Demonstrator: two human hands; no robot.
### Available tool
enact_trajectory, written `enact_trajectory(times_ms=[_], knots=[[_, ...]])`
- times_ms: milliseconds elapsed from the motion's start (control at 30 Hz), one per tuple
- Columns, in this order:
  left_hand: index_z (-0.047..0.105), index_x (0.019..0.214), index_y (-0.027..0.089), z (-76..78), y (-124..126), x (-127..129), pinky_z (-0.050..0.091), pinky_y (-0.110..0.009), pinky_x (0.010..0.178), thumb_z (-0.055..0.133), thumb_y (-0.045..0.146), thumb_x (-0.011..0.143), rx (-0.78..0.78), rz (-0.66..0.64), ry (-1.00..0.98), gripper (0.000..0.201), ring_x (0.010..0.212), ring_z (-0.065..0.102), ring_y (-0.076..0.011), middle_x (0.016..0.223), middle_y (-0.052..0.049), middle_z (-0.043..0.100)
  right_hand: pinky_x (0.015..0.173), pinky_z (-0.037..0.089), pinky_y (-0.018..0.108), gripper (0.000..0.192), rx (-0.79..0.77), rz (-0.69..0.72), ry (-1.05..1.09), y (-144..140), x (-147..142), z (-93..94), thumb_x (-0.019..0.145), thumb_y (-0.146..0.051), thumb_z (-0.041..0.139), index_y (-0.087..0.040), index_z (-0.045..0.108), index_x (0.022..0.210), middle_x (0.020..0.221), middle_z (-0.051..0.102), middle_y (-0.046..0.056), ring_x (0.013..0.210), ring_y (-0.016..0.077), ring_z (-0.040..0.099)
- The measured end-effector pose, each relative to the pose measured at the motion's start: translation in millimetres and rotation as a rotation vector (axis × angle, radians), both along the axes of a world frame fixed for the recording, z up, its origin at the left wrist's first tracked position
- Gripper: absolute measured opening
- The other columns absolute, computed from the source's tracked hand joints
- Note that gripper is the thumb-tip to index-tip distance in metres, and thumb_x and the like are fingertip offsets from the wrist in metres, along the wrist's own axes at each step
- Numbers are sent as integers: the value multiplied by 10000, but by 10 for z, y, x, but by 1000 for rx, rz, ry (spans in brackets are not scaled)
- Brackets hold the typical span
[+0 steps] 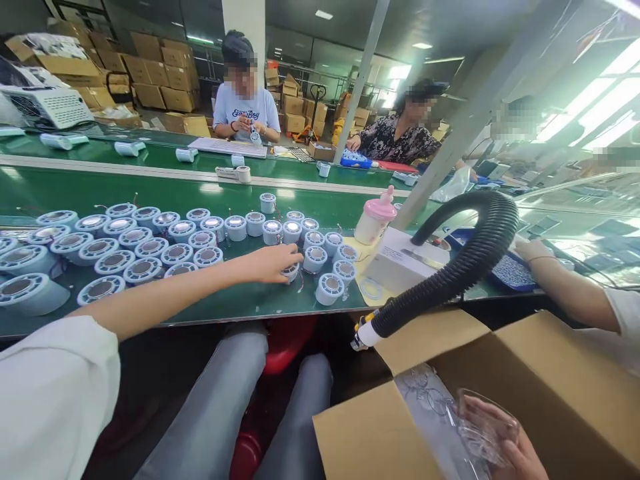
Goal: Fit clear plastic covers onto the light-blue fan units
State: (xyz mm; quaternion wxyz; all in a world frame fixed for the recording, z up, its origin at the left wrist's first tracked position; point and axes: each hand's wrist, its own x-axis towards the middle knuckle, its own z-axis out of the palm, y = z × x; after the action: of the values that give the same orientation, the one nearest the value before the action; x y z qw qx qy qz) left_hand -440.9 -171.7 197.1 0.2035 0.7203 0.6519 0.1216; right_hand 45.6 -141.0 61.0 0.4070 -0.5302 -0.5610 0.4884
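My left hand (273, 262) reaches over the green bench, its fingers closed around the top of a light-blue cylindrical housing (291, 273). Many similar housings (175, 255) stand around it, with ring-shaped tops and thin wires on some. Low on the right, my right hand (523, 450) grips a clear plastic piece (485, 423) above an open cardboard box (370, 433). Inside that box lie more clear plastic pieces (430, 400), partly see-through and hard to separate by eye.
A black flexible hose (480, 247) arches over a white box (400, 260). A pink-capped bottle (376, 217) stands beside it. At right, a co-worker's arm (565, 277) extends over a blue tray (515, 270). Two people (245, 110) sit across the conveyor. A slanted post (450, 127) rises from the bench.
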Motion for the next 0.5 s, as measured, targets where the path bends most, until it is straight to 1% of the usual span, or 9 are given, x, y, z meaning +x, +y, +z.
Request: enact_trajectory(times_ms=[67,100,133,200,267,333,367,433,500], knots=[[490,1154,120,-27,-191,77,449,-319,744,506,453,822,-23,59,-102,471,916,564,-236,1079,-135,567,706,585,388,409,238,255,-100,-264,-414,243,819,-540,488,-285,598,1118,1153,619,107,943,285,661],[473,1144,113,-66,-304,139,455,-295,654,360,525,879,-61,74,-163,502,795,578,-203,970,-115,591,761,576,387,387,372,412,-216,-405,-641,344,853,-452,489,-306,566,1202,1175,605,103,1000,280,642],[473,1117,108,-123,-424,214,444,-274,563,185,564,911,-113,74,-218,577,669,568,-174,853,-90,597,755,577,376,418,554,511,-311,-539,-871,431,840,-396,531,-321,541,1251,1162,605,100,1013,281,635],[500,1029,112,-275,-664,393,390,-250,428,-49,599,887,-284,52,-398,747,480,501,-137,688,-52,570,794,569,380,499,816,569,-458,-757,-1306,562,828,-289,570,-316,489,1320,1180,575,110,1028,270,617],[516,969,132,-425,-872,570,368,-242,386,6,687,852,-524,43,-696,762,425,472,-121,658,-39,566,806,560,402,501,971,597,-550,-885,-1655,648,820,-265,582,-292,506,1314,1183,551,128,1028,277,592],[523,945,151,-513,-1018,702,380,-237,398,249,753,802,-742,47,-991,677,446,483,-115,687,-28,580,808,552,424,492,1032,605,-634,-926,-1887,705,817,-243,576,-288,522,1304,1200,534,134,1031,287,563],[531,927,155,-525,-1065,744,389,-236,411,362,744,775,-808,35,-1072,632,462,487,-114,693,-22,581,800,550,434,492,1029,614,-677,-923,-1960,725,814,-229,573,-287,527,1301,1213,530,135,1032,293,552],[553,894,157,-489,-1120,782,408,-236,453,462,669,782,-816,-8,-1045,532,507,503,-119,686,-8,571,767,552,445,455,972,651,-757,-892,-2039,747,800,-193,570,-268,573,1249,1246,523,138,1032,309,537],[584,890,159,-408,-1149,784,432,-239,539,472,556,837,-686,-60,-863,415,599,535,-131,720,-7,581,754,551,453,356,874,709,-787,-854,-2058,743,768,-129,580,-228,650,1102,1269,517,140,1056,327,527]])
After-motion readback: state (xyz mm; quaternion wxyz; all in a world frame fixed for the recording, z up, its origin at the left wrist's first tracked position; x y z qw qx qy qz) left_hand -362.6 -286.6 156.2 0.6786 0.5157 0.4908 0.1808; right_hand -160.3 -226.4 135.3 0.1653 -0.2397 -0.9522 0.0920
